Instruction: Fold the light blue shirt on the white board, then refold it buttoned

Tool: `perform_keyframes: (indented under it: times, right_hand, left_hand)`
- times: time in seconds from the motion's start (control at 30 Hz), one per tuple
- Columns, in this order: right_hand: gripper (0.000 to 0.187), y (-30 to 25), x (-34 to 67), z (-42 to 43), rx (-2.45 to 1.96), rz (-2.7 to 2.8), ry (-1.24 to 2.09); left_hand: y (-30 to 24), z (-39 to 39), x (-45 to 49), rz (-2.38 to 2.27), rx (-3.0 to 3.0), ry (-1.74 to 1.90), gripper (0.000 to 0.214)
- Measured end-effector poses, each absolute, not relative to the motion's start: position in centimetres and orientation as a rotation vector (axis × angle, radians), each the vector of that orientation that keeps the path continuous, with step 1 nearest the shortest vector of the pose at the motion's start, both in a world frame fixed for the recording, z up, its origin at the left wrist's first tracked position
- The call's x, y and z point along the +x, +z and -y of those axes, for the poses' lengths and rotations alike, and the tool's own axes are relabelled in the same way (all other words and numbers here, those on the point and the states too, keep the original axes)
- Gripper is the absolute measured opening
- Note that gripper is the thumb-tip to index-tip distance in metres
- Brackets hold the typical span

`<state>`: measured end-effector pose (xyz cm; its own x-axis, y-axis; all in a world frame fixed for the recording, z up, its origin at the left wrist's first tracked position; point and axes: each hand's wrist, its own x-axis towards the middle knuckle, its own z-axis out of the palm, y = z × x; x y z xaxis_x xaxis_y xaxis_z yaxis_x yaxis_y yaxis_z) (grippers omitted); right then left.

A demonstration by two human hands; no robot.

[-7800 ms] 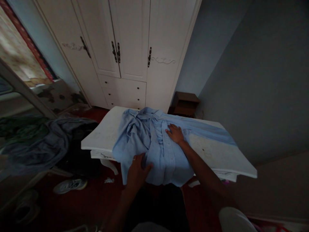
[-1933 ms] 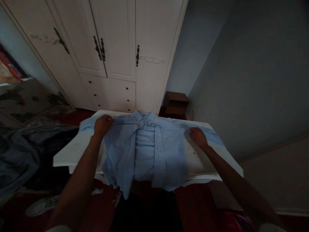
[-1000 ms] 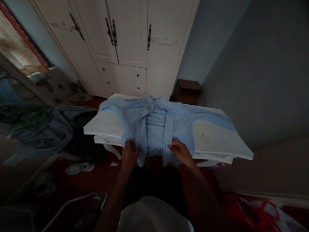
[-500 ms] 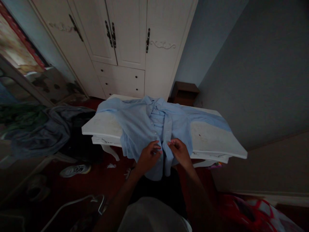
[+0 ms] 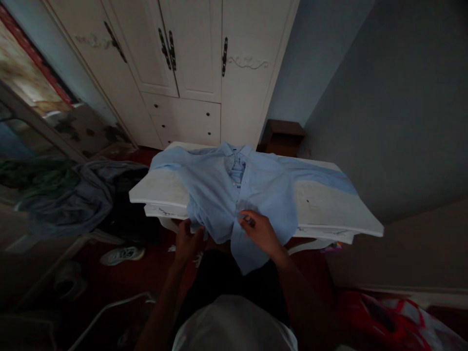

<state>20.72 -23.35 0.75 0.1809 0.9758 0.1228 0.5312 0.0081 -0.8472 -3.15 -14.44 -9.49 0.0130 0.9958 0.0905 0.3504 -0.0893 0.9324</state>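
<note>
A light blue button-up shirt (image 5: 270,190) lies front up on a white table (image 5: 161,192), its collar at the far edge and its sleeves spread to both sides. The lower front hangs over the near edge. My right hand (image 5: 259,231) pinches the front button edge near the middle of the shirt. Lower down to the left, my left hand (image 5: 188,241) is closed at the shirt's left side hem, where the cloth is bunched. The two front panels overlap below the chest, while the neck stands apart.
Behind the table is a white wardrobe (image 5: 193,73), with a small brown cabinet (image 5: 285,136) beside it. Piled clothes (image 5: 84,195) lie at the left, above a shoe (image 5: 122,255) on the floor. A red and white bag (image 5: 395,319) is at the lower right.
My left hand has moved left from the middle of the shirt to its side hem. My right hand has shifted slightly left, bringing the right front panel over the other one.
</note>
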Motion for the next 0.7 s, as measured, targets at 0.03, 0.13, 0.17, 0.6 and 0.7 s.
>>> perform_keyframes:
  times: [0.03,0.13,0.17,0.6,0.7]
  right_hand:
    - [0.025,0.5,21.4,23.1,-1.648,1.427,0.621]
    - [0.024,-0.2,23.9,22.2,-1.648,1.423,0.427]
    - [0.024,-0.5,24.8,21.8,-1.640,1.439,0.367]
    - [0.030,2.1,25.7,15.0,-1.710,1.497,0.208]
    - [0.027,3.6,24.8,10.3,-1.796,1.528,0.313]
  left_hand:
    - [-9.4,14.4,-2.8,-1.390,1.507,1.088,0.050]
    - [-8.9,14.5,-2.5,-1.275,1.370,1.088,0.043]
    - [-8.7,14.5,-2.8,-1.249,1.348,1.086,0.041]
    - [-7.9,15.5,-9.0,-1.420,1.144,0.958,0.054]
    - [-7.6,15.5,-8.0,-1.453,1.290,0.922,0.060]
